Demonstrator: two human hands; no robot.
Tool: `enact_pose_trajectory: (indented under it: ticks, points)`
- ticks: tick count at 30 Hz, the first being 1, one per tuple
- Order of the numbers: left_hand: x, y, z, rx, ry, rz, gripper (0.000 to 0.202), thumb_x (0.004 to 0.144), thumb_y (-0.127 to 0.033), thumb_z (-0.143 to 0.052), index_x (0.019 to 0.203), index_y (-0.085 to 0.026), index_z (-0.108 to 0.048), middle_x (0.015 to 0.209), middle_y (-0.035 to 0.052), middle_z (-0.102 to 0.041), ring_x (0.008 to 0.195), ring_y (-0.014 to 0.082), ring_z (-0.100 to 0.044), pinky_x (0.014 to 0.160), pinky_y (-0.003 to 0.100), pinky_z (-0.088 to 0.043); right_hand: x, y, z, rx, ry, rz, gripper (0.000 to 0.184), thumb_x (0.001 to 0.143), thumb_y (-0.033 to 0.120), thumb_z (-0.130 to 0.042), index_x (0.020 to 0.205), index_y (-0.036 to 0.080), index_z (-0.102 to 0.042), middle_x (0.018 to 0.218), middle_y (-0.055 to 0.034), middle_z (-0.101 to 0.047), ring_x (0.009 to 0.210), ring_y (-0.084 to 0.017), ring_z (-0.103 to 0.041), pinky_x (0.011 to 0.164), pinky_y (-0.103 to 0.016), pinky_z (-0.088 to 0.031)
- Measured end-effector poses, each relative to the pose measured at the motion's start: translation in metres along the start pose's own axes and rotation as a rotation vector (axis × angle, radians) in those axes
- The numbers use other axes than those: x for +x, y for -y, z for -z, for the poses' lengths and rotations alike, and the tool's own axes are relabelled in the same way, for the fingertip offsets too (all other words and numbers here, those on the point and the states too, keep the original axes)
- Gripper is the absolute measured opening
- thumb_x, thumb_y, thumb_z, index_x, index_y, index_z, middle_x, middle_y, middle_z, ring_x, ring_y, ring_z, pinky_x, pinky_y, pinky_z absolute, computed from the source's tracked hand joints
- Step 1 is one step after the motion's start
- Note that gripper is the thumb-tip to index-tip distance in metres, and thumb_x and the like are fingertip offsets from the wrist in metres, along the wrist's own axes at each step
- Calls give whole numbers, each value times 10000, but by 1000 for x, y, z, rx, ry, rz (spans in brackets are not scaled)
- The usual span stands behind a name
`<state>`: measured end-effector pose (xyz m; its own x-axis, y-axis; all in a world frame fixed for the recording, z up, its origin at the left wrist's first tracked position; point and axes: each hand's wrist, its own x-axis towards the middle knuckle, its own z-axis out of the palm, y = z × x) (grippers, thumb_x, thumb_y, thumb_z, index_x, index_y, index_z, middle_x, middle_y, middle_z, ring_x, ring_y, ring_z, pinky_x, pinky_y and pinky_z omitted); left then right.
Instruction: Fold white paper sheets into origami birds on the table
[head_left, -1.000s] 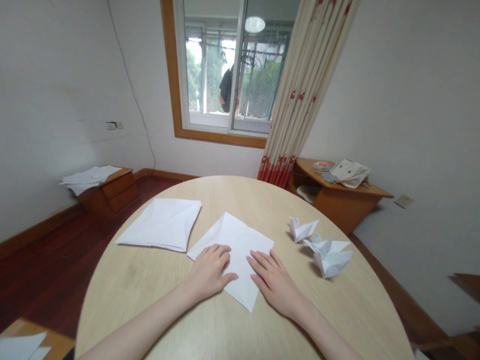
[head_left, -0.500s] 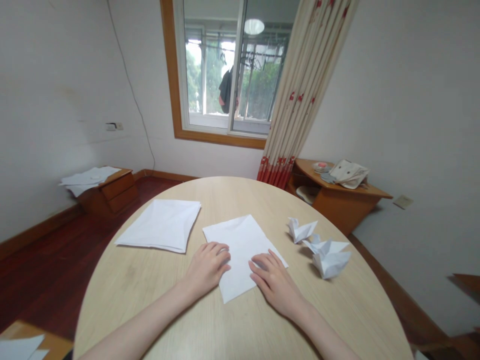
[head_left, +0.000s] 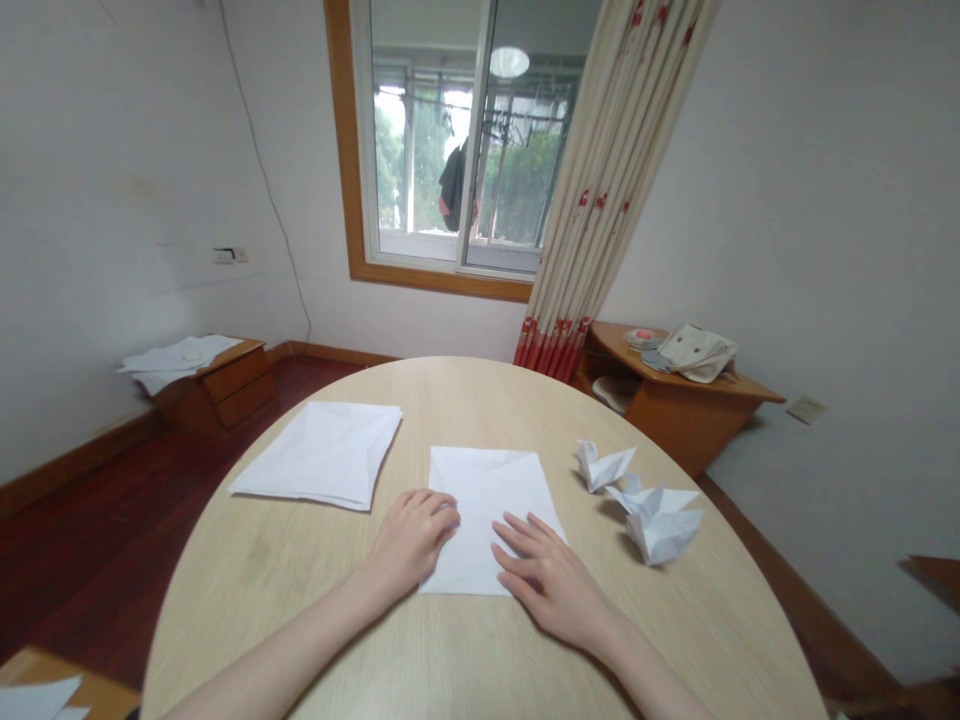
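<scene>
A white sheet of paper (head_left: 480,500) lies flat on the round table, its sides roughly square to me, with faint creases. My left hand (head_left: 416,535) is at its left edge, fingers bent together over the edge and gripping it; the thumb is partly hidden. On the right side of the sheet rests my right hand (head_left: 544,575), its fingers spread and laid on the paper. Right of that hand stand several folded white paper figures (head_left: 661,525), pointed and bird-like. To the left lies a stack of white paper squares (head_left: 322,453).
The round wooden table (head_left: 360,660) fills the foreground. Behind it are a small drawer cabinet (head_left: 236,385) with papers, a corner shelf (head_left: 679,405) with a cloth bag (head_left: 699,353), a window, and a patterned curtain (head_left: 600,180). More paper (head_left: 37,695) lies at lower left.
The sheet has turned from a slanted position to lie square in front of me. My right hand's fingers have spread out more and shifted slightly left; my left hand has barely moved.
</scene>
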<state>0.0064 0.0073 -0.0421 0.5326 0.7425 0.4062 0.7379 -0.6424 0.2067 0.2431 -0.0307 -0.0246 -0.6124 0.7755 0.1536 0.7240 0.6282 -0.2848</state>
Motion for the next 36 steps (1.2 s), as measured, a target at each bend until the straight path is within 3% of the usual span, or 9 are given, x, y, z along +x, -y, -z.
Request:
enact_pose_trajectory:
  ticks: [6,11,15,20,23,29,36]
  points:
    - [2,-2,0,-37,14,14,191,885,-104,-555,1044,-199,-599,1072,40,-663,1004,227,-583,870,376,-452,-1,-1,-2,23,51,-54,348,925,272,-479,1242,216,-611,1407,-85,-477,1351,-283,-363,1099,-538,-312]
    - [-2,-9,2,-193,53,-24,195,884,-93,-529,1043,-182,-598,1108,51,-640,1038,198,-583,882,310,-477,-1,1,0,29,71,-78,375,923,295,-486,1281,233,-576,1431,-64,-447,1363,-278,-341,1112,-522,-303]
    - [-4,-18,8,-248,127,-30,155,869,-246,-623,1009,-183,-606,1130,55,-638,1036,213,-597,882,327,-489,-1,3,3,34,94,-95,399,925,324,-488,1307,226,-550,1451,-62,-414,1376,-272,-316,1124,-513,-287]
    - [-2,-23,14,-199,202,-62,449,754,-517,-718,1017,-171,-603,1150,82,-644,1053,275,-585,883,402,-495,0,3,5,50,115,-108,430,926,366,-493,1341,254,-508,1472,-49,-380,1388,-270,-294,1127,-510,-280]
    - [-1,-22,14,-158,223,-91,531,726,-583,-710,1037,-171,-590,1160,86,-642,1056,287,-577,873,420,-498,0,3,6,68,136,-117,458,932,422,-481,1365,273,-473,1487,-40,-354,1397,-272,-270,1129,-510,-271]
    - [-2,-20,11,-111,199,-135,422,788,-546,-671,991,-187,-580,1131,59,-656,1024,262,-588,834,377,-499,-2,4,11,91,194,-117,559,922,548,-443,1404,266,-408,1511,-47,-297,1413,-267,-224,1150,-501,-222]
    - [-1,-19,10,-25,152,-238,232,927,-403,-549,861,-185,-594,988,23,-691,929,200,-612,741,290,-473,-3,5,15,129,221,-123,727,833,595,-564,1430,238,-353,1519,-80,-266,1417,-288,-199,1158,-504,-195]
